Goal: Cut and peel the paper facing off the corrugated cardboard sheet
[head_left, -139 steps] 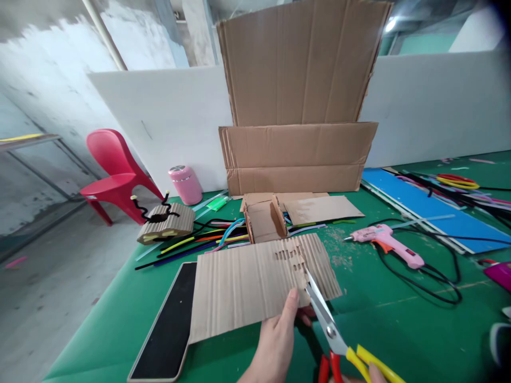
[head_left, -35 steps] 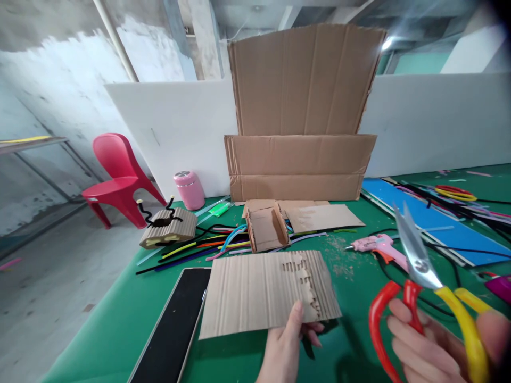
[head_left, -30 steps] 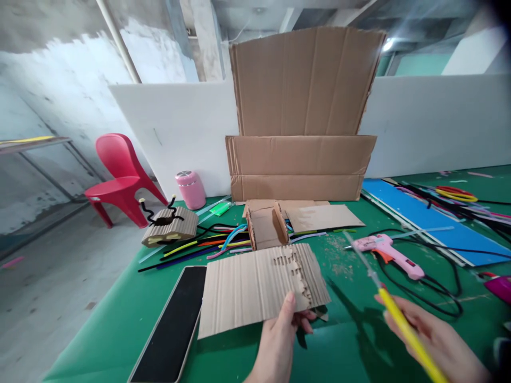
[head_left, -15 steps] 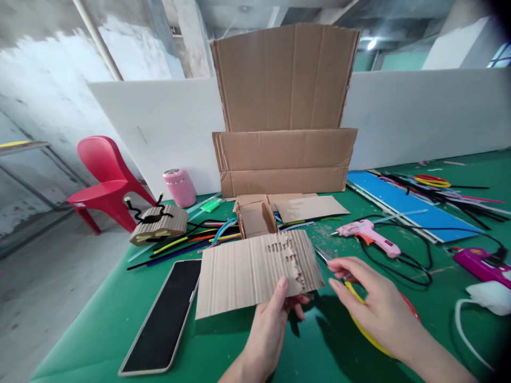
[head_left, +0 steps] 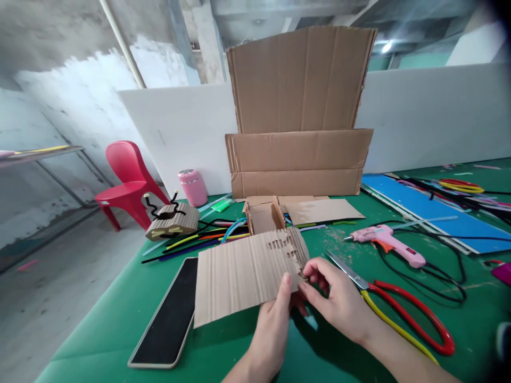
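Note:
My left hand (head_left: 275,324) pinches the near edge of a ribbed corrugated cardboard sheet (head_left: 239,274), thumb on top, and holds it tilted above the green table (head_left: 351,340). My right hand (head_left: 339,300) has its fingertips closed on the sheet's ragged, cut right edge (head_left: 297,258). Red-and-yellow-handled scissors (head_left: 395,308) lie on the table just right of my right hand, with their blades toward the sheet.
A black-faced board (head_left: 170,314) lies left of the sheet. Behind are a small cardboard box (head_left: 265,217), coloured pipe cleaners (head_left: 199,242), a pink glue gun (head_left: 385,242) with black cable, a pink canister (head_left: 192,187), upright cardboard panels (head_left: 299,122), a blue board (head_left: 431,210) and a red chair (head_left: 128,178).
My right hand lifted the scissors away from the cardboard, laid them on the table to the right, let go, then moved left onto the sheet's cut edge. My left hand kept holding the sheet.

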Demonstrator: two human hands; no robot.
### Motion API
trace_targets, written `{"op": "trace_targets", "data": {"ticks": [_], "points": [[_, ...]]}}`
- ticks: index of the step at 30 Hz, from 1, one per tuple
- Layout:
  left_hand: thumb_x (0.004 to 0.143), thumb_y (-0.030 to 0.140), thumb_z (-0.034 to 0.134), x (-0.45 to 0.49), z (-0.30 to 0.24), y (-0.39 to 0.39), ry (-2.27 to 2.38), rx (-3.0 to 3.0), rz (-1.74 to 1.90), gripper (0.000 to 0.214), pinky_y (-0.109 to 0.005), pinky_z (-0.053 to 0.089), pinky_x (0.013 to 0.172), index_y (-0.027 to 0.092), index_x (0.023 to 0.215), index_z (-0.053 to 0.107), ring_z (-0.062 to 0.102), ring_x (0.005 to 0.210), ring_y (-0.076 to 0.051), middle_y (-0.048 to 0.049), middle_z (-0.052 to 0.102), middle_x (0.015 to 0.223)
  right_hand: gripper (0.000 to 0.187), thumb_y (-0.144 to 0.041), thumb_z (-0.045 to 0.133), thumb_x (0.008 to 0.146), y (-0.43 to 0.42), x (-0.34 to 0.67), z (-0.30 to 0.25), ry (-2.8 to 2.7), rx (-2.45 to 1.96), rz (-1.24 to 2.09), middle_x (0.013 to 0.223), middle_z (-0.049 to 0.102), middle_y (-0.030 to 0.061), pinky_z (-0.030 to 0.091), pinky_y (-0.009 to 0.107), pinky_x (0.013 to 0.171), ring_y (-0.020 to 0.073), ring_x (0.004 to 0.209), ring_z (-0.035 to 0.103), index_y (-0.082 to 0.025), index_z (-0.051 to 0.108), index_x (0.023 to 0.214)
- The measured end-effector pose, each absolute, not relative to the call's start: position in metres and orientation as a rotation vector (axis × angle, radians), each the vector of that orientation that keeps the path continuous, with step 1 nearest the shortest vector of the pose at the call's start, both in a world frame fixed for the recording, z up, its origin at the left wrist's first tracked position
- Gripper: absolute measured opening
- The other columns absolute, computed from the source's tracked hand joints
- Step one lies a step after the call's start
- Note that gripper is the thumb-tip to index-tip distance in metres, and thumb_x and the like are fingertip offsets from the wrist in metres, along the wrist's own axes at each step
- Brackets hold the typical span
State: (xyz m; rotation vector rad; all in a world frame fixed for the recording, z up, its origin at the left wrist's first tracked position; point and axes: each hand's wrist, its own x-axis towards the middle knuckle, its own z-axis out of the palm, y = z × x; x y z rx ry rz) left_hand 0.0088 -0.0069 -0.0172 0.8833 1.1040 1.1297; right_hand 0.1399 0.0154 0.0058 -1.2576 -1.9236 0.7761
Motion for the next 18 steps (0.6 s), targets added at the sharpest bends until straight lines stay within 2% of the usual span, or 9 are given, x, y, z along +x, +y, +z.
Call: {"op": "trace_targets", "data": {"ticks": [4, 9, 11, 13, 15, 16, 18], "points": [[0.075, 0.049, 0.037, 0.01, -0.005, -0.008, 1.199, 0.959, 1.043, 0.045, -0.029, 0.032, 0.074, 0.018, 0.049, 0.058, 0.05, 0.073, -0.022, -0.0061, 0.059, 0.062, 0.01, -0.03, 0.047, 0.078, 0.017, 0.143, 0.001, -1.843, -1.272, 0.856, 0.068, 0.043, -0.0028, 0.039, 0.024, 0.053, 0.0116, 0.06, 0.045, -0.021, 0.042, 0.078], [0.073, 0.048, 0.042, 0.013, 0.009, -0.011, 1.33, 0.958, 0.963, 0.046, -0.028, 0.031, 0.075, 0.02, 0.039, 0.053, 0.051, 0.07, -0.02, -0.0048, 0.06, 0.062, 0.015, -0.035, 0.045, 0.079, 0.017, 0.143, 0.002, -1.704, -1.246, 0.913, 0.068, 0.041, -0.0032, 0.039, 0.023, 0.051, 0.0103, 0.056, 0.044, -0.021, 0.042, 0.083], [0.074, 0.046, 0.042, 0.013, 0.005, -0.01, 1.267, 0.927, 0.995, 0.044, -0.028, 0.032, 0.074, 0.018, 0.043, 0.056, 0.051, 0.068, -0.019, -0.0051, 0.06, 0.061, 0.015, -0.036, 0.045, 0.079, 0.018, 0.145, 0.003, -1.673, -1.259, 0.869, 0.067, 0.042, -0.0031, 0.039, 0.023, 0.052, 0.0106, 0.056, 0.044, -0.021, 0.043, 0.083], [0.075, 0.04, 0.044, 0.012, 0.0, -0.008, 1.085, 0.824, 1.097, 0.037, -0.029, 0.036, 0.069, 0.015, 0.056, 0.063, 0.052, 0.066, -0.019, -0.0046, 0.059, 0.057, 0.017, -0.036, 0.045, 0.079, 0.022, 0.151, 0.005, -1.613, -1.267, 0.776, 0.07, 0.044, -0.0019, 0.04, 0.024, 0.056, 0.0117, 0.06, 0.045, -0.021, 0.045, 0.088], [0.072, 0.028, 0.053, 0.009, -0.004, -0.005, 0.972, 0.664, 1.232, 0.017, -0.028, 0.039, 0.068, 0.015, 0.074, 0.064, 0.054, 0.067, -0.017, -0.0018, 0.06, 0.061, 0.021, -0.035, 0.047, 0.078, 0.028, 0.16, 0.007, -1.557, -1.257, 0.652, 0.08, 0.047, 0.0006, 0.04, 0.026, 0.064, 0.0137, 0.07, 0.047, -0.022, 0.046, 0.095], [0.069, 0.021, 0.055, 0.007, -0.003, -0.003, 0.945, 0.585, 1.281, 0.017, -0.027, 0.04, 0.069, 0.016, 0.082, 0.063, 0.055, 0.069, -0.016, -0.0007, 0.061, 0.065, 0.024, -0.035, 0.048, 0.078, 0.03, 0.164, 0.008, -1.553, -1.246, 0.606, 0.086, 0.048, 0.0022, 0.04, 0.027, 0.067, 0.015, 0.076, 0.047, -0.022, 0.046, 0.098], [0.063, 0.013, 0.055, 0.002, 0.001, 0.0, 0.942, 0.493, 1.267, 0.031, -0.028, 0.042, 0.069, 0.017, 0.093, 0.059, 0.057, 0.068, -0.016, 0.0001, 0.064, 0.069, 0.03, -0.034, 0.049, 0.076, 0.034, 0.173, 0.012, -1.605, -1.214, 0.575, 0.1, 0.047, 0.0046, 0.039, 0.03, 0.074, 0.0179, 0.087, 0.046, -0.024, 0.047, 0.105]]}}
